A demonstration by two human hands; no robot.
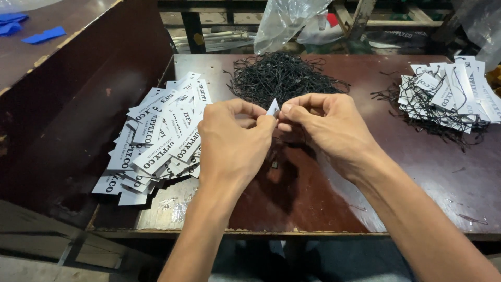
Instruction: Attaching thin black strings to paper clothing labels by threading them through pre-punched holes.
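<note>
My left hand (233, 141) and my right hand (326, 128) meet above the middle of a dark red-brown table (417, 177). Between their fingertips they pinch one small white paper tag (273, 107), only a corner of which shows. A thin black string hangs down from under the hands, ending in a small black fastener (274, 165) just above the table. A spread heap of white printed tags (156, 141) lies to the left of my left hand. A tangle of black strings (279, 75) sits just behind both hands.
At the far right lies a pile of white tags with black strings threaded through them (449, 99). Clear plastic bags (287, 21) hang behind the table. A raised brown board (78, 94) borders the left side, with blue scraps (44, 35) on a surface beyond.
</note>
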